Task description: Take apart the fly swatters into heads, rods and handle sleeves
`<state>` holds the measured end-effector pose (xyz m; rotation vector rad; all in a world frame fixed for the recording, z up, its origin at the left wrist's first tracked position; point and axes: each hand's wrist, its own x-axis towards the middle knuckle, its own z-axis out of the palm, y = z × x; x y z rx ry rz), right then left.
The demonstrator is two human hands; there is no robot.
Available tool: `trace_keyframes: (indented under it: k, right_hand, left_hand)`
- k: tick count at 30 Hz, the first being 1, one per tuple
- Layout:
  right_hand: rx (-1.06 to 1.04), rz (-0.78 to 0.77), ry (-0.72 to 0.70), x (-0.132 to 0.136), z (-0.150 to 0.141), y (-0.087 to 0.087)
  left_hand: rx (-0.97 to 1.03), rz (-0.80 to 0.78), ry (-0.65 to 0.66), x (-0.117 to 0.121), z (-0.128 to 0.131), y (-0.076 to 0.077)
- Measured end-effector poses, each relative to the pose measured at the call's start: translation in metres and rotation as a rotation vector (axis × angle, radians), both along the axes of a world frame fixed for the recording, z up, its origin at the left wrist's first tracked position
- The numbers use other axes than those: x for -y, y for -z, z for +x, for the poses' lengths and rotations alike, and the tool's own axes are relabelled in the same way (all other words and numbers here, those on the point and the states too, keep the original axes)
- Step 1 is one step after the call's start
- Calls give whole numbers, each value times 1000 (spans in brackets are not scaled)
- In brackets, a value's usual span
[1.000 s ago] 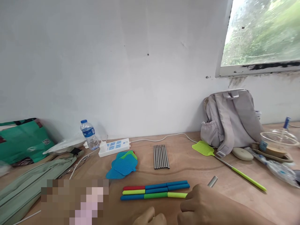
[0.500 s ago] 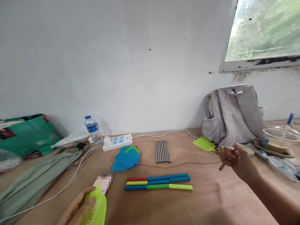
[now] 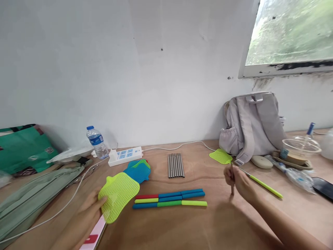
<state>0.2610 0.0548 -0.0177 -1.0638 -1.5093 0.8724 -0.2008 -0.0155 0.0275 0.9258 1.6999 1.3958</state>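
My left hand (image 3: 85, 217) grips a lime-green fly-swatter head (image 3: 118, 191) by its lower edge, holding it just above the wooden table (image 3: 182, 225). My right hand (image 3: 239, 182) is closed around a thin metal rod (image 3: 232, 184) held upright, its tip near the table. Between the hands lie coloured handle sleeves (image 3: 169, 199) in red, blue and green rows. Behind them sit a bundle of metal rods (image 3: 176, 165) and a stack of blue and green swatter heads (image 3: 137, 170). An assembled green fly swatter (image 3: 244, 170) lies to the right.
A grey backpack (image 3: 251, 125) leans on the wall at right, with a plastic bowl (image 3: 298, 147) and a phone (image 3: 322, 187) beside it. A power strip (image 3: 125, 155), water bottle (image 3: 96, 142), green bags (image 3: 26, 149) and a cable are at left. A pink-white card (image 3: 93, 234) lies near my left hand.
My left hand has lifted the green swatter head up and to the right, now showing its flat face. My right hand came down toward the table and turned the rod upright.
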Motion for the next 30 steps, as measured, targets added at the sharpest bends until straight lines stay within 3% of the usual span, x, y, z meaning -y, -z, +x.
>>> trace_keyframes:
  k: [1,3,6,12,17,20,24,27,30]
  right_hand:
    - [112,7,14,-2,-1,6]
    - [342,-19,10,-8,-3,16]
    - [526,-75,37,-26,-9,19]
    - [499,-136,106,-82,-52,15]
    - [488,-247,49,-109,-97,23]
    - [471,-264,31,-114,-112,25]
    - [454,-232,24,-110,-117,21]
    - [447,-131,8,-96,-105,17]
    - [500,-6,25,-75,-71,16]
  left_hand:
    - [54,34,103,-8,8,-11]
    - [96,28,158,-25,20,-28]
    - [102,-29,118,-51,30,-38]
    - [158,-34,133,-81,31,-23]
    - [48,-48,58,-93,21,-6]
    - [14,-83,29,-96,19,-2]
    - [-5,-118,110,-93,25,-9]
    - [-68,-171,113,-86,33,-18]
    - [-99,-200,152,-78,39,-27]
